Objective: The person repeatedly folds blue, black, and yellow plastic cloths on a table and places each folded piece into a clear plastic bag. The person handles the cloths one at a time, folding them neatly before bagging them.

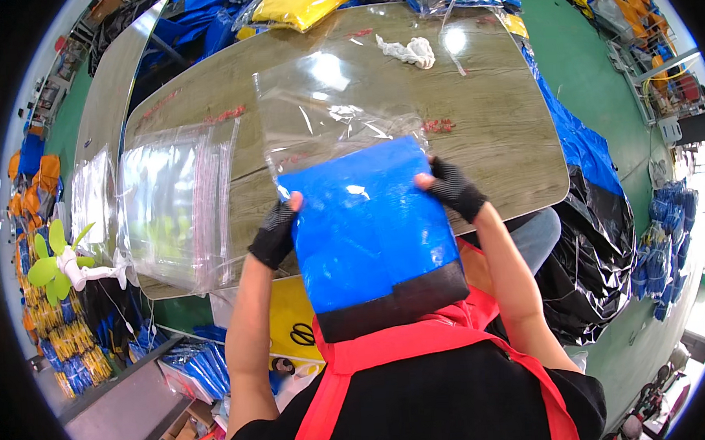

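Observation:
Both my hands, in black fingerless gloves, hold a flat folded blue sheet (376, 231) by its sides. A black band (391, 304) runs along its near end, close to my red apron. My left hand (277, 232) grips the left edge. My right hand (454, 189) is at the upper right corner, thumb on top. A clear plastic bag (342, 111) lies flat on the wood-patterned table (496, 125), and its near end meets the sheet's far edge at both corners. How far the sheet sits inside the bag, I cannot tell. The fingers underneath are hidden.
A stack of clear plastic bags (169, 210) lies left on the table, near a clip-on fan (65, 262) with green blades. Farther back are a crumpled white cloth (410, 51), a clear strip (452, 36) and a yellow bagged pack (302, 7). Black sheeting (596, 256) hangs at right.

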Demonstrator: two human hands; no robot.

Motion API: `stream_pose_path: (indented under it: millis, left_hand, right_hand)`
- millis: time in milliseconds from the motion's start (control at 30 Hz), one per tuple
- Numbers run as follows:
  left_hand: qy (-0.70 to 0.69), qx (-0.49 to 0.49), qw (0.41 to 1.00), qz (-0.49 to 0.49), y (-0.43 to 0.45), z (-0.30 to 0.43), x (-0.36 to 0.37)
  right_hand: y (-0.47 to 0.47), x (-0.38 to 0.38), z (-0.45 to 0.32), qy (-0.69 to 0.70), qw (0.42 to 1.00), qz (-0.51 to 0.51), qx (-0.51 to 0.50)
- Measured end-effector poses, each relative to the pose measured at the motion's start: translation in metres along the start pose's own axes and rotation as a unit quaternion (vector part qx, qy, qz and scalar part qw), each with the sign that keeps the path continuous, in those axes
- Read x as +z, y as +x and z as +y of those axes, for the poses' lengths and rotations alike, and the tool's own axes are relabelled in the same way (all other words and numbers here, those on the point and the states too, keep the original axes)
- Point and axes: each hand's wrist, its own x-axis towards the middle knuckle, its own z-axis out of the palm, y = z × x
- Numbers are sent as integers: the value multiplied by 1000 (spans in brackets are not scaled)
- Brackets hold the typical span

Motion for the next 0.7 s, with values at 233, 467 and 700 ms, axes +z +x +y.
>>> stream_pose_path:
  millis: [233, 467, 700]
  left_hand:
    - [-174, -26, 984, -17, -54, -24, 47]
    - [12, 15, 999, -49, -120, -49, 44]
    - [131, 15, 989, -60, -99, -39, 36]
  right_hand:
    - [-80, 37, -26, 232, 961, -69, 131]
    - [-167, 35, 7, 81, 968, -125, 204]
    - [-99, 15, -54, 274, 954, 2, 121]
